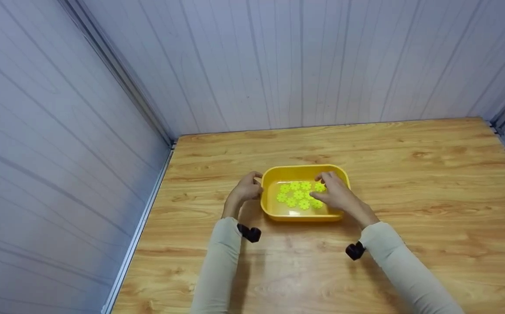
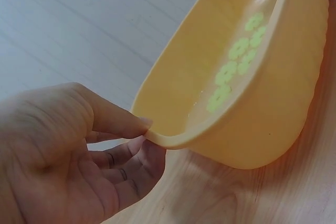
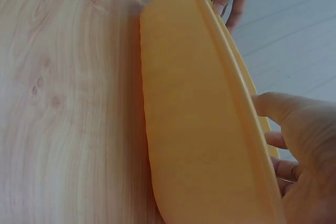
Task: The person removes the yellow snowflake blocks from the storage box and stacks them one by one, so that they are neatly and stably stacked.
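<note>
A yellow plastic basin sits on the wooden table in the head view. Several bright yellow-green flower-shaped pieces lie spread over its floor. At the basin's left end, my left hand pinches the rim between thumb and fingers. My right hand reaches over the right end, thumb and fingers apart above the flowers, nothing seen between them; it covers part of the basin and some pieces. From the right wrist, the basin's outer wall hides the flowers and the ends of the right fingers.
Wood-grain table surface surrounds the basin. Pale panelled walls stand behind and at the left, with a metal strip along the left table edge. Each wrist carries a small black camera.
</note>
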Tool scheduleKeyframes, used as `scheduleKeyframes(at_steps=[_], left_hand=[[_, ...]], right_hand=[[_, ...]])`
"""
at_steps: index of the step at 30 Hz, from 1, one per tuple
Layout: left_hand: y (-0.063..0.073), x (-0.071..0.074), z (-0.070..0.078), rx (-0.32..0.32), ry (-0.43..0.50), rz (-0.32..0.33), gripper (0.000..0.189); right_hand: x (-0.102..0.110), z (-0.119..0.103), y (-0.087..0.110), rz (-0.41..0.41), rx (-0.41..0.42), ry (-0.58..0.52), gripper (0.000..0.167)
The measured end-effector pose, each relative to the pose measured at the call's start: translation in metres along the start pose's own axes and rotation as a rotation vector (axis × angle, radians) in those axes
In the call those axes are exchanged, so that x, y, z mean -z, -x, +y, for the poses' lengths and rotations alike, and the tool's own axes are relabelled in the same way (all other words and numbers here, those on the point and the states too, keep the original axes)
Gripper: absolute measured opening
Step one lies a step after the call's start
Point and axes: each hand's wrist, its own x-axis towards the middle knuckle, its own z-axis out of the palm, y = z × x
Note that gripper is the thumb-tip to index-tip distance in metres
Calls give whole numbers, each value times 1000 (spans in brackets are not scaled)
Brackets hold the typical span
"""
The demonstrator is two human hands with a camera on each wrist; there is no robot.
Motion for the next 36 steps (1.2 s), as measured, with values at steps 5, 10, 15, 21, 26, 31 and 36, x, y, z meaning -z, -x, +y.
scheduleKeyframes(at_steps=[5,10,15,21,26,31,36], left_hand=[[1,1,0,8,-10,3,49],[2,0,0,-4,-35,8,48],[3,0,0,-6,-52,12,47],[3,-1,2,13,-58,17,46],[3,-1,3,19,-57,19,45],[3,0,3,20,-60,17,46],[2,0,3,23,-56,15,47]], right_hand=[[-3,-1,1,-38,-22,76,48],[-5,-3,2,-75,-48,149,46],[-7,-2,1,-89,-33,243,42],[-9,-1,1,-66,-10,311,31],[-11,-1,1,-41,5,359,25],[-12,1,0,-32,8,374,21],[-13,3,-1,-11,27,390,20]])
